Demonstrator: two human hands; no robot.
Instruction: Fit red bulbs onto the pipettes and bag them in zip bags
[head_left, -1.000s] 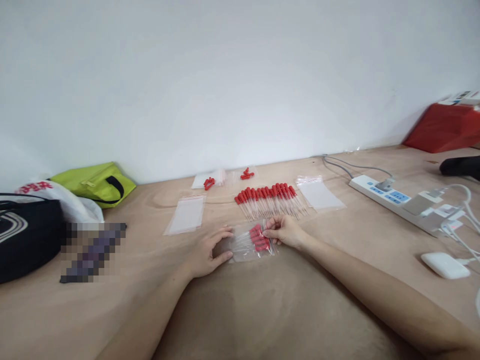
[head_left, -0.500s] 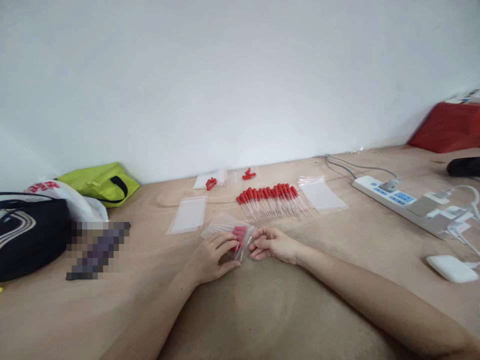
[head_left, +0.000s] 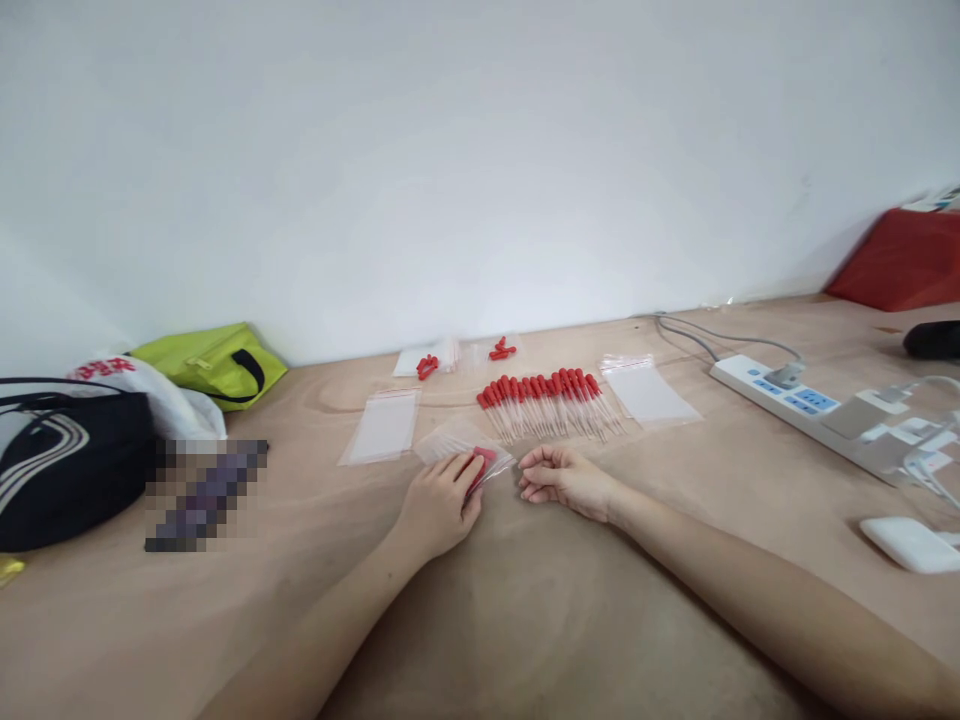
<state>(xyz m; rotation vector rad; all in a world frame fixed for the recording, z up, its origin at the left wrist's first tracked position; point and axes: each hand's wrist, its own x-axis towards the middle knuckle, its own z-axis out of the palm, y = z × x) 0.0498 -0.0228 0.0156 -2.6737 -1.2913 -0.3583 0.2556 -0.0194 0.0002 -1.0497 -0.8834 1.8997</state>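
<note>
**Left hand (head_left: pixel 439 502) grips a bag (head_left: pixel 452 437), right hand (head_left: pixel 571 484) loosely bent beside it**

The left forearm slants up from the bottom edge toward the middle of the counter (head_left: pixel 307 520). Its hand is turned palm down over the bag, fingers closed across it and the thumb tucked in on the near side, so the plastic is caught with little gap. The bag lies in front of the person, one part spreading out beyond the knuckles and a narrow end pointing toward the right hand. Red tops (head_left: pixel 485 456) show through it at the left fingertips; the hand hides the rest.

The right forearm comes in from the lower right, wrist low over the counter. Its fingers are half open, partly curled toward the palm, with nothing seen in them; the tips are just beside the bag's end, and whether they touch it I cannot tell.

Beyond both hands, red-topped tubes (head_left: pixel 544 388) lie in a row, between a flat pouch (head_left: pixel 381 428) on the left and a white pouch (head_left: pixel 646 390) on the right.
</note>
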